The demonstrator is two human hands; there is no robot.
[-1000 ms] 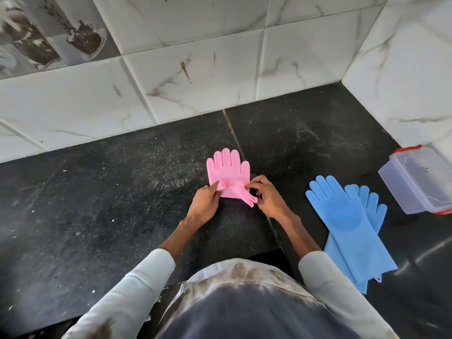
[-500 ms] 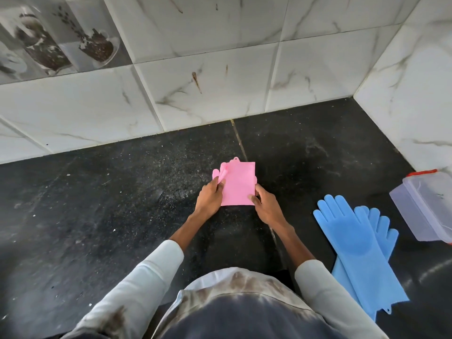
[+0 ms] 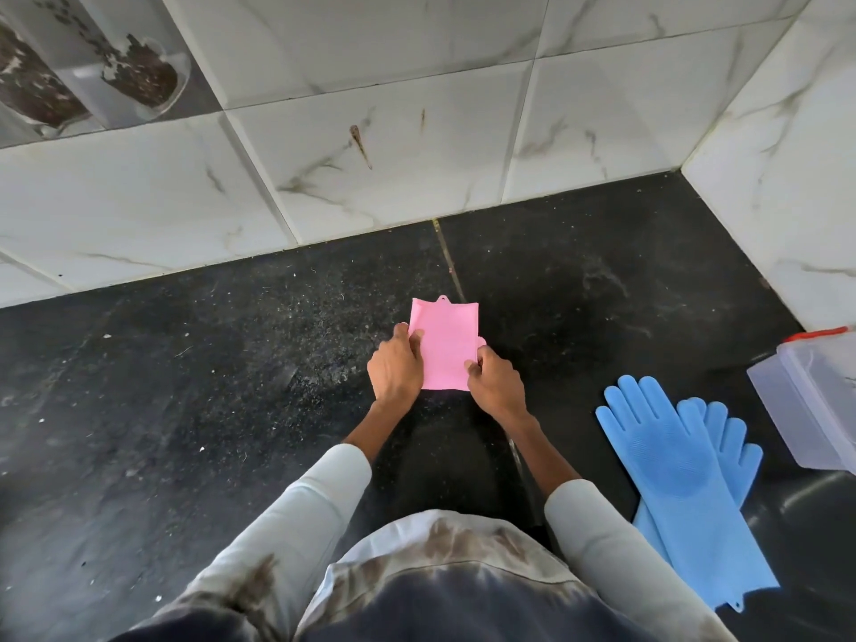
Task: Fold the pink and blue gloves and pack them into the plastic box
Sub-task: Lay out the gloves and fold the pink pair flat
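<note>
The pink gloves (image 3: 445, 345) lie folded into a small rectangle on the black counter (image 3: 185, 410), cuff side up, with a fingertip showing at the right edge. My left hand (image 3: 397, 370) grips the fold's left edge and my right hand (image 3: 494, 384) pinches its lower right edge. Two blue gloves (image 3: 681, 479) lie flat and overlapped to the right, fingers pointing away from me. The clear plastic box (image 3: 810, 410) with a red clip sits at the far right, partly cut off by the frame.
White marble-look wall tiles (image 3: 370, 145) close off the back and the right side, forming a corner. A seam runs down the counter under the pink fold.
The pink gloves went from fingers spread out to a folded rectangle. Both hands have shifted up along its side edges. The camera view has tilted downward.
</note>
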